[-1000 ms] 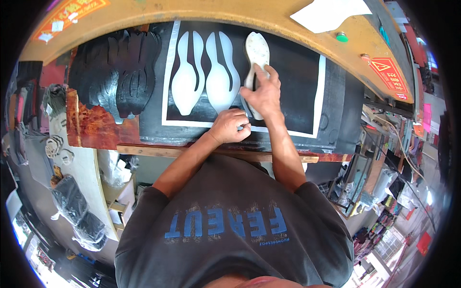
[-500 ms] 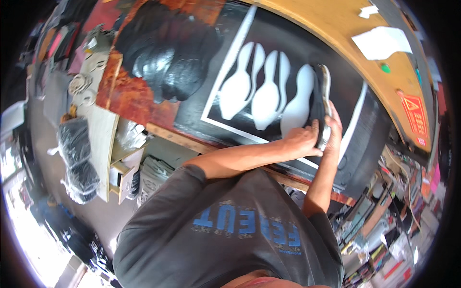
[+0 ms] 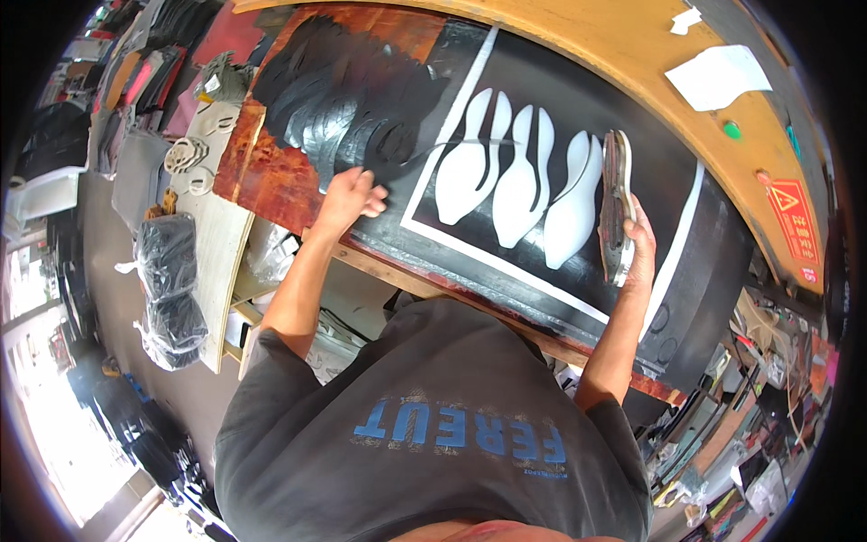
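Much of the right hand (image 3: 641, 246) is hard to read, toward the right of the frame: some of its fingers are hidden behind the long curved block (image 3: 616, 203) they hold. The block is seen nearly edge-on, so its outline is foreshortened, with a worn brown side to the left and a white side to the right. That grip is closed around its lower part, and whether the lower end touches the black sheet (image 3: 657, 172) cannot be made out.

Left of centre, the left hand (image 3: 348, 200) has its fingers loosely bent and partly apart; some blur leaves it unclear whether anything is between them. Near it, a thin dark strip (image 3: 424, 158) is smeared by blur, its ends indistinct. The pile of black pieces (image 3: 334, 126) in the upper left merges into one dark mass, single edges mostly lost. Three white shapes (image 3: 462, 185) lie left of the block, around the middle, while the yellow beam (image 3: 623, 45) is cut off along the upper edge
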{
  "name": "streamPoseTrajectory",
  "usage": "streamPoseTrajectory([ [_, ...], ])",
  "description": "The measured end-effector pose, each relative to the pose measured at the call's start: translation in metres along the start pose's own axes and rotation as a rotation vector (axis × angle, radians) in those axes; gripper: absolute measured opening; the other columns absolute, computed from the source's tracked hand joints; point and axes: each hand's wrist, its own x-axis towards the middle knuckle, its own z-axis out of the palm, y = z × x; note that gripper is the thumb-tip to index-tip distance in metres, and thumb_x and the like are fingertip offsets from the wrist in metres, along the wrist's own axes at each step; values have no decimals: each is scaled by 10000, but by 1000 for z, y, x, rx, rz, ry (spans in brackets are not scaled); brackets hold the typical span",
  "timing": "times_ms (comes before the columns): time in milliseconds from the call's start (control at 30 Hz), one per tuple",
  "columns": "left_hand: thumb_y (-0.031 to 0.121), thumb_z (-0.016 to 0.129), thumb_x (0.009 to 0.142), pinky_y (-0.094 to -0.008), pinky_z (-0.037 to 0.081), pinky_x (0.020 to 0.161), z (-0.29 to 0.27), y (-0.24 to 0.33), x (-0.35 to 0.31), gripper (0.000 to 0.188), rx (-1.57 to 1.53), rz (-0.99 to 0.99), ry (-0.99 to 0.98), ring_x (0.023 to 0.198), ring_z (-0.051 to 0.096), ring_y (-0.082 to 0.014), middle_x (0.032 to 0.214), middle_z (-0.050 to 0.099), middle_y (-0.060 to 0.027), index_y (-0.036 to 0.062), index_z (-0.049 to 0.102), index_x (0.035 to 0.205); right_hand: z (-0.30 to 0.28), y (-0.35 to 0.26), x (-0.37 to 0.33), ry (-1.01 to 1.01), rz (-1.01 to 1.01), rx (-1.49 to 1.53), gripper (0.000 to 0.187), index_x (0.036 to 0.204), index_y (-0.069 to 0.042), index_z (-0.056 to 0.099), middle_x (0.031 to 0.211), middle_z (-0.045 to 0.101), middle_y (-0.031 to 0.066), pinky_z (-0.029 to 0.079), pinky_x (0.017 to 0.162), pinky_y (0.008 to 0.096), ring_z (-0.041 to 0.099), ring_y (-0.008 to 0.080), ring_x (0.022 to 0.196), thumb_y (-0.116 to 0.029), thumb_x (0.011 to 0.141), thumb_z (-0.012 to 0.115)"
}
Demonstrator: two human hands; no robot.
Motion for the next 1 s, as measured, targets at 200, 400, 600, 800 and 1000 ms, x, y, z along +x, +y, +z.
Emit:
streamPoseTrajectory([
  [200,426,646,1109,-311,607,551,-3,-24,-26,495,-3,-187,106,632,734,-194,848,762,-132,-64,706,1064,-2,-16,-10,79,-114,-79,754,1489,13,654,1225,756,123,591,848,315,719,189,932,-203,797,862],
  [400,469,656,1096,-294,518,445,-11,-17,-49,500,295,-257,289,517,634,-126,719,707,-64,-20,753,1061,-5,-4,-35,287,-457,-844,635,1381,-9,744,1531,556,148,528,1110,372,602,284,1374,-119,766,856],
  [600,401,663,1105,-283,512,448,38,-10,-33,434,258,-147,115,521,622,-113,749,715,-66,-19,744,1031,1,55,-11,449,-631,-1530,657,1320,-107,781,1521,544,136,473,1096,585,500,454,1326,-302,695,836],
  [800,335,662,1116,-266,517,516,113,25,-27,356,228,34,-112,585,639,-87,787,731,-52,-10,751,1106,-8,30,15,462,-533,-1363,778,1474,-47,671,1646,405,328,343,1229,620,368,533,1521,-462,842,854],
  [1000,241,690,1083,-331,601,764,219,61,22,290,455,535,-418,812,748,-171,936,796,-127,-6,752,1222,-58,-16,36,608,-419,-943,636,1457,16,664,1532,596,289,422,1232,479,549,437,1445,-291,920,812],
])
